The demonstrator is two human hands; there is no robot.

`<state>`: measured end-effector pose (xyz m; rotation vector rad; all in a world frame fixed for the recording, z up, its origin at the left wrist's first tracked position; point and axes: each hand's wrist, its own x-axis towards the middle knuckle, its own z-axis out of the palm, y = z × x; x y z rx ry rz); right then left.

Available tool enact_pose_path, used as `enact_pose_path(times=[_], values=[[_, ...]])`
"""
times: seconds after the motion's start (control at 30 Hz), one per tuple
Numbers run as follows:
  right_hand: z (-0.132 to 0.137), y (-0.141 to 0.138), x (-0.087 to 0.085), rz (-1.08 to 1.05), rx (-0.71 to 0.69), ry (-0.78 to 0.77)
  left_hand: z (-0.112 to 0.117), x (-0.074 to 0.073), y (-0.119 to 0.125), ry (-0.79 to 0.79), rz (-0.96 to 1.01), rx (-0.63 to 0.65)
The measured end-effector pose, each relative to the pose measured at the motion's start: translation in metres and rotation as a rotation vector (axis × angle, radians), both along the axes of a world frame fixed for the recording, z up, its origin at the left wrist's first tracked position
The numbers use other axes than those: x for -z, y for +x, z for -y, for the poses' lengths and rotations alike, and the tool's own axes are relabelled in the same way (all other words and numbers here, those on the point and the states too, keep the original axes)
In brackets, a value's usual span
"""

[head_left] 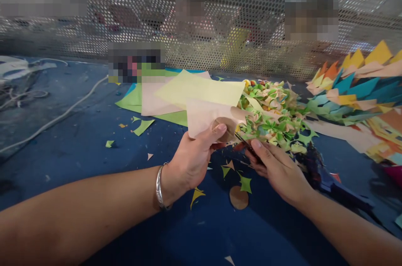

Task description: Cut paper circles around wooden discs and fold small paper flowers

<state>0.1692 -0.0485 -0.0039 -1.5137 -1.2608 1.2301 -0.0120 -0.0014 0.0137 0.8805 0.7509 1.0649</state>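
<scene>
My left hand point(194, 155) pinches a pale pink paper sheet point(201, 116) together with a round brown disc point(230, 129), its thumb pressing on the disc. My right hand point(279, 170) is closed around a pair of dark scissors point(243, 139). The blades point up and left, at the right edge of the pink sheet by the disc. Fingers hide much of the scissors' handles, and whether the blades touch the paper is hard to make out. Another brown disc point(239, 197) lies on the blue table point(176, 232) below my hands.
Behind my hands lie stacked green, pink and yellow sheets point(201, 88), beside a heap of cut paper pieces point(270, 107). Layered paper points point(361, 86) and a dark blue glue gun point(336, 190) are on the right. A white cord point(69, 109) crosses the left; perforated metal point(201, 40) stands behind.
</scene>
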Motion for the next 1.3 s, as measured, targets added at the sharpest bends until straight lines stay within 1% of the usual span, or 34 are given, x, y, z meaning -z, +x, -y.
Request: enact_pose_path(times=[0.17,0.3,0.4,0.5,0.77,1.3], values=[[0.002,-0.002,0.002,-0.113,-0.051,-0.009,0.005,0.003,0.004,-0.064,0.056,-0.036],[0.002,-0.003,0.003,-0.175,-0.048,-0.042,0.013,0.007,0.009,-0.133,0.119,-0.073],[0.004,-0.005,0.004,-0.216,-0.028,-0.068,0.019,0.008,0.013,-0.155,0.145,-0.059],[0.004,-0.007,0.004,-0.223,-0.005,-0.062,0.022,0.008,0.014,-0.168,0.159,-0.061],[0.006,-0.009,0.005,-0.231,-0.003,-0.057,0.023,0.007,0.014,-0.116,0.175,-0.031],[0.007,-0.01,0.001,-0.272,0.026,-0.111,0.022,0.004,0.013,-0.096,0.198,0.009]])
